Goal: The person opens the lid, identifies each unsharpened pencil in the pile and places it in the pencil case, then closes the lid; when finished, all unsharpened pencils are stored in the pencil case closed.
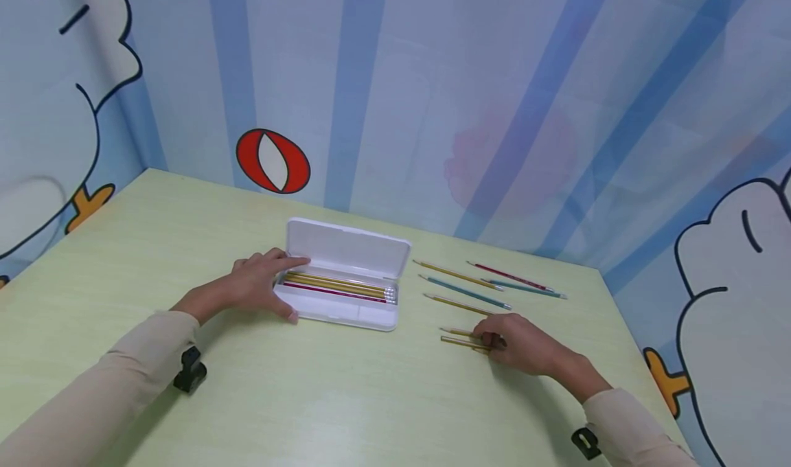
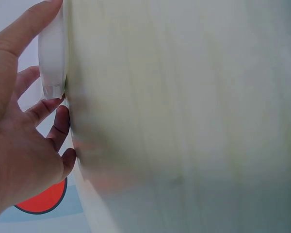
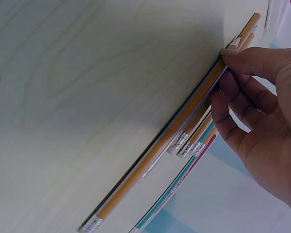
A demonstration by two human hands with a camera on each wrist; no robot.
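A white pencil case [image 1: 334, 314] lies with its lid up at the middle of the table, several yellow pencils [image 1: 336, 283] and a red pencil [image 1: 334, 293] inside. My left hand [image 1: 253, 285] holds the case's left end, thumb at the front edge and index finger at the lid. In the left wrist view, the thumb touches the case side [image 2: 52, 48]. Off to the right, my right hand [image 1: 522, 343] pinches a yellow pencil [image 3: 155, 148] between thumb and fingers, close to the tabletop. Another yellow pencil [image 1: 454, 331] lies just behind it, partly hidden by the hand.
Beyond the right hand lie loose pencils: yellow ones [image 1: 457, 304] [image 1: 454, 273], blue-green ones [image 1: 463, 291] [image 1: 531, 288] and a red one [image 1: 509, 275]. A printed curtain [image 1: 408, 110] hangs along the table's [image 1: 309, 398] back edge.
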